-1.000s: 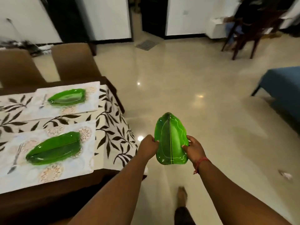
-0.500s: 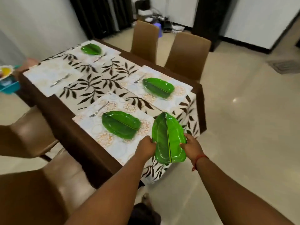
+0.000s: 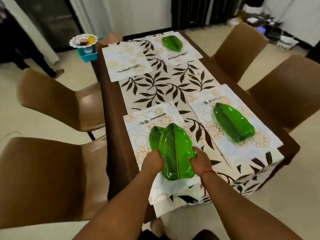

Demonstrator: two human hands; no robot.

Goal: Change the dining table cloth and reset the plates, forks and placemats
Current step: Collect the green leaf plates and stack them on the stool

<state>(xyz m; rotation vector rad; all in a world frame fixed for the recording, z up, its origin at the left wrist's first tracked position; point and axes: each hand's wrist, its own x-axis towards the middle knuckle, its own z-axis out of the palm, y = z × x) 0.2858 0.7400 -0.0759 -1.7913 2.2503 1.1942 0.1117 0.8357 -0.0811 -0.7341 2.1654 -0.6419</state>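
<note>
I hold a green leaf-shaped plate by its two long edges, my left hand gripping the left edge and my right hand the right. It hangs over the near left placemat, partly covering another green plate that lies there beside a fork. Green plates also lie on the near right placemat and the far right one. The far left placemat carries only a fork. A white cloth with dark leaves covers the table.
Brown chairs stand at the left, near left and right of the table. A teal container with a white dish on it sits at the far left corner. Clutter lies on the floor at the far right.
The view has swung from the open floor to the table's end. The plate in both hands has come over the near left placemat, above the plate there.
</note>
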